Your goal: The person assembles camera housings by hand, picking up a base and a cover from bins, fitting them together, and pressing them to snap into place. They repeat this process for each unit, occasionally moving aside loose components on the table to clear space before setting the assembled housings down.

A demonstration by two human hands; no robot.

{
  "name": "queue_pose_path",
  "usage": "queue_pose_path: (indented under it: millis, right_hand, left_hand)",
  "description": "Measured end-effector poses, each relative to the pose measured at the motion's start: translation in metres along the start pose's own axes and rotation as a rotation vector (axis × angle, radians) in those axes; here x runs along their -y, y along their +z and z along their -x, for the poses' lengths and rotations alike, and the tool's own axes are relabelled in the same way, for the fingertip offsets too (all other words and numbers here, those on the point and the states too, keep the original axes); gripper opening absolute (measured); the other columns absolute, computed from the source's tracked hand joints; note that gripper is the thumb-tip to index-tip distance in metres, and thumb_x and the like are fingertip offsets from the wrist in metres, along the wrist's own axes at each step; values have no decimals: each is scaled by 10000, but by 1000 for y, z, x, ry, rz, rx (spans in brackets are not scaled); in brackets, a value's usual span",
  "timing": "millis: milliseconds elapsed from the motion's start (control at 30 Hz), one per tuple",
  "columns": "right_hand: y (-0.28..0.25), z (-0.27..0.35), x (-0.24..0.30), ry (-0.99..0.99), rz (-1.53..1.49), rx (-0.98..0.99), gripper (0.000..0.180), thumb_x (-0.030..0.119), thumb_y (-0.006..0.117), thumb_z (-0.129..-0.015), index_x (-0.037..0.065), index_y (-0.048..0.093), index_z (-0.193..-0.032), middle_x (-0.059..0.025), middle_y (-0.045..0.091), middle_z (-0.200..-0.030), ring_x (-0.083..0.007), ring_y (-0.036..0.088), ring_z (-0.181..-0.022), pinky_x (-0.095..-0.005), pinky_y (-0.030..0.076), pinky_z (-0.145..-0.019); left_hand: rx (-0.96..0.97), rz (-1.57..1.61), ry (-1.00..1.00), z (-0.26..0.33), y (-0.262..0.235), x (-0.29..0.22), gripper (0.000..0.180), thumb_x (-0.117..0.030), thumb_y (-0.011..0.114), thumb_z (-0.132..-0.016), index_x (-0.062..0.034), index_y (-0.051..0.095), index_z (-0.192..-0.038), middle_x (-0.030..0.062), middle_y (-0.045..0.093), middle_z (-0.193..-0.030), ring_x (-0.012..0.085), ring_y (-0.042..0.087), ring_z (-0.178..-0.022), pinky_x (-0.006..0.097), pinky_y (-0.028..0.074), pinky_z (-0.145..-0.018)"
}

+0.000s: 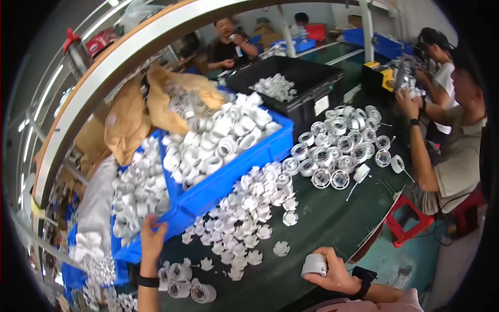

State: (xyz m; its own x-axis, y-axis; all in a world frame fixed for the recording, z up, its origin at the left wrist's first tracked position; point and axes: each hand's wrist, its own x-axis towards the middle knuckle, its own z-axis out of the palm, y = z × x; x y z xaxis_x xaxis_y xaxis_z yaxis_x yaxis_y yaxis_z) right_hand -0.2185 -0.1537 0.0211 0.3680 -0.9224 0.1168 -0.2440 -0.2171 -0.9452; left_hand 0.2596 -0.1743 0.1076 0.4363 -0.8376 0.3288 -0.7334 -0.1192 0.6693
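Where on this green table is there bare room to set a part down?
Bare green table lies between the pile of flat white caps, the round housings and the right hand holding a white cylinder. Around the blue bin it is crowded.

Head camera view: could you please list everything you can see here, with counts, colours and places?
Table: one, dark green, centre.
Blue crates: two, upper one heaped with white cylindrical housings, lower one at left also holding housings.
Black crate: one, behind, a few white parts inside.
Flat white notched discs: a loose pile, too many to count, mid-table.
Round assemblies: a cluster, white with metal centres, right of the blue crate.
Finished cylinders: about four, white, near edge by the left hand.
Brown paper sack: torn open, upper left.
Red stool: one, right floor.
Co-workers: several at right and back.
Left hand: reaching to the lower blue crate's rim.
Right hand: gripping a white cylinder.
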Motion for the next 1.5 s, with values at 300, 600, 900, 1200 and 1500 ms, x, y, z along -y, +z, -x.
queue_pose_path:
  millis: [300,600,900,1200,1500]
  right_hand:
    - [12,-10,-1,-260,202,-133,634,305,839,-679,17,528,-1152,-159,619,-976,-302,645,-788,-345,525,-694]
    - [7,-7,-4,-284,83,-166,584,277,814,-718,8,540,-1157,-159,621,-1000,-278,651,-789,-324,523,-693]
    - [2,-5,10,186,-751,-37,425,154,654,-881,25,495,-1254,-49,603,-1017,-114,589,-828,-258,492,-715]
    - [28,-12,28,31,-638,278,594,158,780,-761,15,463,-1242,-86,542,-1141,-142,531,-1055,-291,428,-910]
    - [-11,-6,26,126,-570,547,665,89,744,-787,20,389,-1345,-99,518,-1184,-176,546,-1073,-310,479,-892]
  left_hand:
    - [-220,-432,-234,-118,-94,241,590,-370,693,-647,99,597,-991,324,615,-980,448,593,-969,485,448,-866]
    - [-409,-724,-114,-111,-87,181,394,-312,688,-722,55,625,-848,243,638,-818,401,617,-800,454,475,-726]
    - [226,127,177,65,-13,-90,308,-36,746,-677,-47,606,-951,148,535,-1184,204,581,-972,292,497,-786]
    - [812,273,217,157,83,-196,914,-51,795,-637,-33,307,-1410,198,261,-1452,336,397,-1288,380,472,-929]
    - [989,614,-53,152,94,-190,934,-48,801,-663,-28,264,-1426,158,258,-1475,253,588,-1104,358,483,-903]
